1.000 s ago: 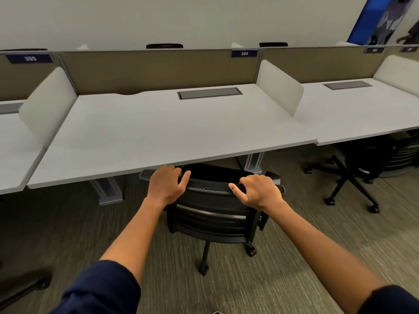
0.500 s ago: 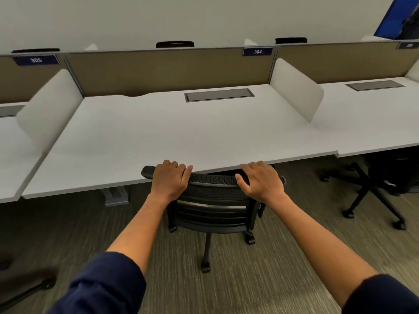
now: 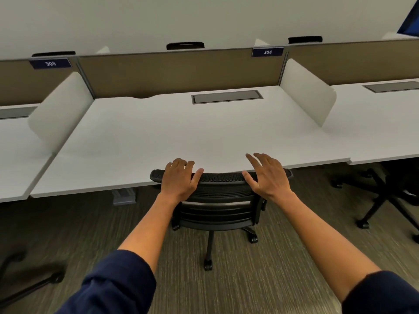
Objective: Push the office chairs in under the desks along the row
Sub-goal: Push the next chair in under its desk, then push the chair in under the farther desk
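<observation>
A black mesh-backed office chair [image 3: 217,198] stands right in front of me, its backrest top at the front edge of the white desk [image 3: 172,134] and its seat hidden beneath. My left hand [image 3: 179,180] rests on the left part of the backrest's top rail, fingers curled over it. My right hand [image 3: 267,175] hovers just above the right part of the rail with its fingers spread and lifted, only the heel of the palm near the rail. The chair's wheeled base shows on the carpet below.
A second black chair [image 3: 385,196] stands partly under the desk on the right. Another chair base [image 3: 29,284] shows at the lower left. White dividers [image 3: 61,109] and a tan back panel [image 3: 181,73] with labels 305 and 304 separate the desks.
The chair has rolled forward until its backrest meets the desk edge. My right hand has lifted off the rail and spread its fingers; my left hand still lies on it.
</observation>
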`<state>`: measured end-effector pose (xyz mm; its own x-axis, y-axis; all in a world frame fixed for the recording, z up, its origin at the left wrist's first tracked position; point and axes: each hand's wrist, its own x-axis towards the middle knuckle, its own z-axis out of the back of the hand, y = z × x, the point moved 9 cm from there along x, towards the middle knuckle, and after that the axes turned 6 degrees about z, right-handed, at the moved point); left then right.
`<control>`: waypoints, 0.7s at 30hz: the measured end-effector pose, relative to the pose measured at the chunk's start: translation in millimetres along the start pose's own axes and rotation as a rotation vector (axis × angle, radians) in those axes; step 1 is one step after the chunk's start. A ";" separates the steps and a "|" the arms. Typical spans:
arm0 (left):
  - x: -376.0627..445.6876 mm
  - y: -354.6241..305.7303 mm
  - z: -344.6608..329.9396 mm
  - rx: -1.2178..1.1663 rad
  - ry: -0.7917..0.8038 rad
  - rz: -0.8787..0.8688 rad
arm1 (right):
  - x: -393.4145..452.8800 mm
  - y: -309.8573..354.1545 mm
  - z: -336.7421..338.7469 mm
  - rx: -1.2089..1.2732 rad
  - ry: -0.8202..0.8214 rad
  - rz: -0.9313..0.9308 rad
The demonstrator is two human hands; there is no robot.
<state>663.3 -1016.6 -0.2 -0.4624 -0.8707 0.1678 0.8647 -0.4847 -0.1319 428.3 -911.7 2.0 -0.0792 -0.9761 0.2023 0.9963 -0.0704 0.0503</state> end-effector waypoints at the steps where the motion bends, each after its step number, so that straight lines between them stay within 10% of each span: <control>1: -1.2 1.3 -0.2 0.000 0.013 -0.002 | -0.1 0.8 0.1 -0.001 0.004 0.000; 21: -155.6 165.5 68.7 0.049 -0.055 0.382 | 35.5 262.1 5.9 0.147 -0.026 0.352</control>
<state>891.8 -955.5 19.0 -0.0948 -0.9812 0.1683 0.9816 -0.1203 -0.1483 686.4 -963.6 28.1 0.2641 -0.9296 0.2570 0.9472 0.3002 0.1126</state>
